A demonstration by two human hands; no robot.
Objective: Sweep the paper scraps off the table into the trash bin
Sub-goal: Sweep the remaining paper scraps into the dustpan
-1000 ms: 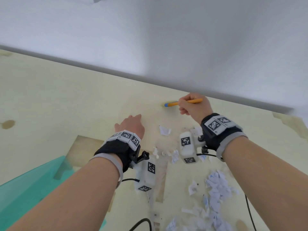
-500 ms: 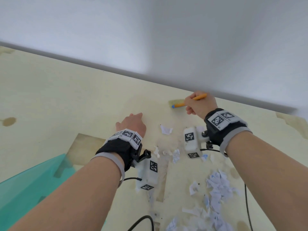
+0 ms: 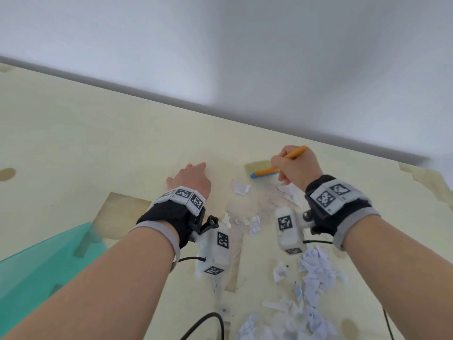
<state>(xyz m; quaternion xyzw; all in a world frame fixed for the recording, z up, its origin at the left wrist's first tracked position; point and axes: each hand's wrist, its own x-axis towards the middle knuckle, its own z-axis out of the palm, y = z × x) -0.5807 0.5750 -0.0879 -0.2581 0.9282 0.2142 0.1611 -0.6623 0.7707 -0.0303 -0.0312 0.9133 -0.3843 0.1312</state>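
Head view: the fingertips of the left hand (image 3: 193,179) are hidden behind its own back, which faces the camera, so how they lie on the pale yellow table (image 3: 73,148) cannot be told; nothing shows in its grasp. The right hand (image 3: 295,166) has its fingers curled round the orange handle of a small brush with a blue ferrule and pale bristles (image 3: 263,170); the bristle end lies against the table to the left of the knuckles, and the handle tip sticks out above the hand. Both wrists wear black straps carrying white blocks printed with black-and-white square code markers; no readable words appear. A single folded white paper scrap (image 3: 240,187) lies between the two hands, just below the bristles and apart from them. More scraps sit under the right wrist, partly covered by it. A heap of white and grid-lined paper scraps (image 3: 315,273) spreads toward the bottom edge, cut off there. A translucent teal bin edge (image 3: 36,261) is cropped at lower left.
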